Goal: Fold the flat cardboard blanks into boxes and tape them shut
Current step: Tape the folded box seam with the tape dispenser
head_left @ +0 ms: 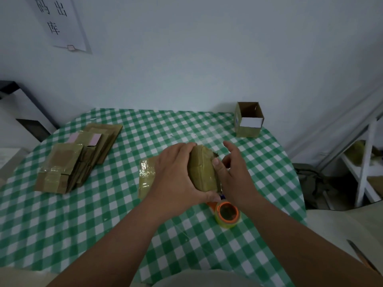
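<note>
A round table under a green-and-white checked cloth (87, 206) carries everything in view. Near its left edge a fanned stack of flat brown cardboard blanks patched with clear tape (77, 157) is laid; at the far right edge a small open-topped brown cardboard box with a white panel inside (249, 121) is stood. The task's thing, a small brown cardboard box wrapped in glossy tape (202, 169), is held near the middle of the table, over another flat taped blank (146, 176).

The box is judged light and thin-walled, so it may be crushed by a hard squeeze, and its taped faces look slick; a hold across opposite faces near the stiffer corners is judged safest.

The left hand (176, 176) is wrapped over the box's left side, fingers curled over the far top edge, thumb underneath at the near end. The right hand (233, 172) is set against the right face, thumb pressed on it, fingers spread loosely above. A roll of clear tape on an orange core (227, 213) is lying just beneath the right wrist.
</note>
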